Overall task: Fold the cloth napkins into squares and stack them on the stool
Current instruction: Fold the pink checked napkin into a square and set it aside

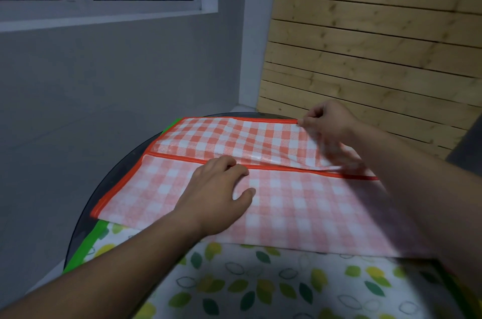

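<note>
An orange-and-white checked napkin (300, 201) with an orange hem lies spread on a round dark stool (104, 188). Its near half is folded over, paler side up, with the hem running across the middle. My left hand (219, 193) presses flat on that folded half, fingers at the hem. My right hand (328, 123) pinches the far right corner of the napkin and lifts the right edge slightly. Under it lies a white napkin with green and yellow leaves (260, 282) and a green border.
The stool stands in a corner: a grey wall (104, 84) with a window on the left, a wooden slat wall (378, 45) on the right. A dark object (467, 146) shows at the right edge.
</note>
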`<state>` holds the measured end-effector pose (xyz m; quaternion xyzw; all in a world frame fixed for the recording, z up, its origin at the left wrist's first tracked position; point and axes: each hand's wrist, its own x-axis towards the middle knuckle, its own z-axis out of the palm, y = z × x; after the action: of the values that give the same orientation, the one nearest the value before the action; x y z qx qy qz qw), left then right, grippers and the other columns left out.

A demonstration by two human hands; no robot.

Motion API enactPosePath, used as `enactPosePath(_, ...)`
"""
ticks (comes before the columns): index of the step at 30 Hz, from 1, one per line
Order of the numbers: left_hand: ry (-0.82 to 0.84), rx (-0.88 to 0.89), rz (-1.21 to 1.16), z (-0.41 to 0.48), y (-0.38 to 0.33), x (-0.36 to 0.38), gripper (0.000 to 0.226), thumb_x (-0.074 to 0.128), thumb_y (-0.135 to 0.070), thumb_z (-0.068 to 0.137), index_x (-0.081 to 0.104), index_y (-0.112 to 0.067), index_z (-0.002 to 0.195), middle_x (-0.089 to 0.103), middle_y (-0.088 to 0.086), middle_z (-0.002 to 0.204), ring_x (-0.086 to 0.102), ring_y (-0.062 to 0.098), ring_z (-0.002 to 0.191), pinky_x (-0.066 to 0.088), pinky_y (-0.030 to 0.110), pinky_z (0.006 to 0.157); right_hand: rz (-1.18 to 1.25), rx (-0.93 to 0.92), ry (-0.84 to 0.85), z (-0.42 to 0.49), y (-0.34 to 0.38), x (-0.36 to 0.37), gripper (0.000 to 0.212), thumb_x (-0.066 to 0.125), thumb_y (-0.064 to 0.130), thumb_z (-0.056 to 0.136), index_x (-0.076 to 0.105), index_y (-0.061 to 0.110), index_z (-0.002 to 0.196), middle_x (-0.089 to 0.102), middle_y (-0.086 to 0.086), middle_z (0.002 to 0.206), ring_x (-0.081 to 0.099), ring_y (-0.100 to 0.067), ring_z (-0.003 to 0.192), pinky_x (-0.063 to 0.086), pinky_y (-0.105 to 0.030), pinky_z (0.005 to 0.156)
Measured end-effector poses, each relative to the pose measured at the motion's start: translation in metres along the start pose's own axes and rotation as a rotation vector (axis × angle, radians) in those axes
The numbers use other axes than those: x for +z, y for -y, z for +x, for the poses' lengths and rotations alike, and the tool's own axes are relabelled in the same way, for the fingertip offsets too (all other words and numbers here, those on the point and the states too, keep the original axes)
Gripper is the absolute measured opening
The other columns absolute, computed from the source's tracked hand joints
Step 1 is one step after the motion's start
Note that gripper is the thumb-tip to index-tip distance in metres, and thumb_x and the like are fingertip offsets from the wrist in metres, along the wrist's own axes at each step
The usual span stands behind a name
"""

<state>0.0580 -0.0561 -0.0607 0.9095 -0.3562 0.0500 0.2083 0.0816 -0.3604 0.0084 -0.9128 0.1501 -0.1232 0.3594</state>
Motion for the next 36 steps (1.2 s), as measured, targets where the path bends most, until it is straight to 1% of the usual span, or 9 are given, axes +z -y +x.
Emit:
enactPosePath(4, -0.009, 0.021, 0.020, -0.003, -0.002, -0.002, 0.042, 0.043, -0.054, 0.096, 0.056, -0.030, 0.128, 0.048, -0.010, 0.130, 0.041, 0.011, 0.119, 0.037, 0.032, 0.102, -0.050, -0.089, -0.072, -0.017, 0.011, -0.008, 0.019, 0.073, 0.028, 0.087, 0.075, 0.014, 0.074, 0.071, -0.006, 0.066, 0.055, -0.012, 0.050, 0.042, -0.024, 0.052)
enactPosePath(11, -0.112, 0.073, 0.199, -0.016, -0.016, -0.018, 0.046, 0.032, -0.054, 0.098, 0.062, -0.023, 0.085, 0.054, -0.006, 0.083, 0.051, 0.016, 0.080, 0.042, 0.033, 0.068, -0.182, -0.238, -0.121, -0.078, 0.047, -0.042, 0.014, 0.075, 0.030, 0.085, 0.073, 0.023, 0.073, 0.070, 0.006, 0.072, 0.064, -0.010, 0.068, 0.046, -0.026, 0.064)
enactPosePath(16, -0.098, 0.183, 0.151, -0.041, -0.037, -0.051, 0.049, 0.033, -0.055, 0.097, 0.065, -0.023, 0.115, 0.065, -0.004, 0.103, 0.060, 0.020, 0.092, 0.048, 0.034, 0.077, -0.286, -0.298, -0.063, -0.129, 0.066, -0.059, 0.012, 0.075, 0.033, 0.083, 0.074, 0.024, 0.076, 0.071, 0.009, 0.072, 0.066, -0.011, 0.072, 0.056, -0.035, 0.068)
enactPosePath(21, -0.236, 0.567, 0.133, -0.074, -0.075, -0.081, 0.037, 0.047, -0.041, 0.094, 0.066, -0.017, 0.115, 0.066, 0.002, 0.107, 0.061, 0.023, 0.095, 0.050, 0.036, 0.076, -0.339, -0.332, 0.061, -0.173, 0.061, -0.050, 0.012, 0.076, 0.025, 0.078, 0.071, 0.030, 0.069, 0.066, 0.012, 0.068, 0.063, -0.010, 0.067, 0.054, -0.039, 0.067)
enactPosePath(24, -0.277, 0.563, 0.165, -0.080, -0.074, -0.079, 0.040, 0.052, -0.041, 0.092, 0.065, -0.015, 0.121, 0.063, 0.007, 0.125, 0.058, 0.025, 0.113, 0.047, 0.038, 0.092, -0.335, -0.328, 0.122, -0.202, 0.051, -0.032, 0.008, 0.075, 0.015, 0.078, 0.076, 0.022, 0.074, 0.064, 0.012, 0.073, 0.062, -0.011, 0.072, 0.051, -0.032, 0.069)
enactPosePath(26, -0.197, 0.469, 0.216, -0.080, -0.064, -0.070, 0.052, 0.048, -0.047, 0.091, 0.060, -0.016, 0.131, 0.054, 0.013, 0.142, 0.051, 0.029, 0.131, 0.043, 0.041, 0.107, -0.332, -0.279, 0.150, -0.218, 0.041, -0.020, 0.005, 0.077, 0.019, 0.079, 0.078, 0.023, 0.077, 0.066, 0.010, 0.079, 0.061, -0.007, 0.076, 0.048, -0.024, 0.069)
enactPosePath(28, -0.041, 0.364, 0.280, -0.079, -0.051, -0.058, 0.066, 0.040, -0.055, 0.093, 0.044, -0.020, 0.148, 0.035, 0.012, 0.160, 0.029, 0.029, 0.149, 0.024, 0.043, 0.122, -0.300, -0.248, 0.173, -0.230, 0.029, -0.008, 0.005, 0.081, 0.026, 0.077, 0.076, 0.025, 0.075, 0.066, 0.008, 0.085, 0.061, -0.007, 0.080, 0.049, -0.025, 0.073)
enactPosePath(31, 0.191, 0.233, 0.367, -0.077, -0.032, -0.044, 0.073, 0.023, -0.067, 0.097, 0.009, -0.031, 0.160, 0.004, 0.004, 0.168, -0.004, 0.021, 0.155, -0.005, 0.041, 0.125, -0.196, -0.219, 0.174, -0.240, 0.009, 0.006, 0.011, 0.083, 0.031, 0.075, 0.074, 0.026, 0.071, 0.064, 0.010, 0.088, 0.060, -0.005, 0.083, 0.052, -0.029, 0.079)
enactPosePath(36, 0.399, 0.132, 0.297, -0.075, -0.018, -0.037, 0.068, 0.017, -0.068, 0.097, 0.003, -0.042, 0.158, -0.006, -0.002, 0.168, -0.012, 0.020, 0.154, -0.008, 0.046, 0.124, -0.137, -0.219, 0.121, -0.242, -0.011, 0.018, 0.007, 0.078, 0.039, 0.077, 0.072, 0.036, 0.074, 0.060, 0.021, 0.100, 0.054, -0.005, 0.102, 0.048, -0.034, 0.091)
